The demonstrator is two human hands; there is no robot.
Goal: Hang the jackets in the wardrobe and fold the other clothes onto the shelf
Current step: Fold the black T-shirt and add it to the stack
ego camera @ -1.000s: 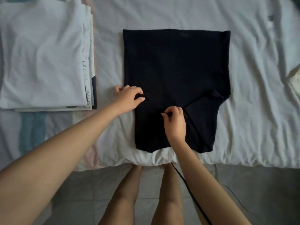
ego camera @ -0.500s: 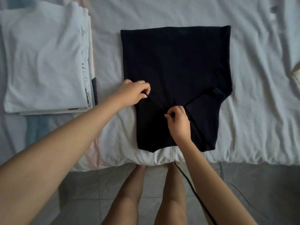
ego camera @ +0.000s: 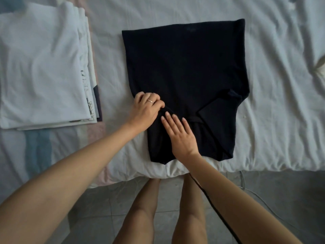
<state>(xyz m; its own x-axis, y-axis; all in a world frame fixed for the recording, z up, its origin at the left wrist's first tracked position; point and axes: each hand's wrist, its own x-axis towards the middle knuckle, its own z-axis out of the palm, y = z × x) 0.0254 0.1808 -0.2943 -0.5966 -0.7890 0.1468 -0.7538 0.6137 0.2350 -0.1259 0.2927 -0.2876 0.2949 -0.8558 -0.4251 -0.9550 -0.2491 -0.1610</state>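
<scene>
Since the earlier frame my right hand (ego camera: 181, 136) gives up its pinch and now lies flat on the black T-shirt (ego camera: 186, 64), fingers straight and released, pressing the cloth near its left edge; my left hand (ego camera: 146, 110), a ring (ego camera: 150, 101) on one finger, keeps its curled fingers pinching a ridge of fabric at that edge, just beside the right fingertips; the black T-shirt lies partly folded on the white bedsheet (ego camera: 272, 111), near the bed's front edge; a stack of folded white clothes (ego camera: 42, 67) sits well apart to the left; a black cable (ego camera: 208, 201) hangs by my right forearm.
</scene>
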